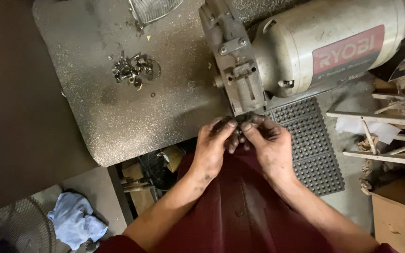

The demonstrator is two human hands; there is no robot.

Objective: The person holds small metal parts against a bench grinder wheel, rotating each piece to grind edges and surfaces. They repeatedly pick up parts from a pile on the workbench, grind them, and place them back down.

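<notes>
My left hand [214, 147] and my right hand [270, 145] meet fingertip to fingertip just below the grey guard [233, 61] of a cream bench grinder [324, 44]. Together they pinch a small dark part [241, 122] right at the grinder's lower edge; the fingers hide most of it. Both hands are smeared with dark grime. My lap in dark red cloth [240, 206] lies under the wrists.
A pile of small metal bits [132, 70] lies on the speckled grey slab [118, 122]. A black studded mat [310, 140] sits right of the hands. Wooden slats [390, 131] and a cardboard box [399, 220] stand at right. A blue rag [76, 220] and a fan grille [15, 229] lie at lower left.
</notes>
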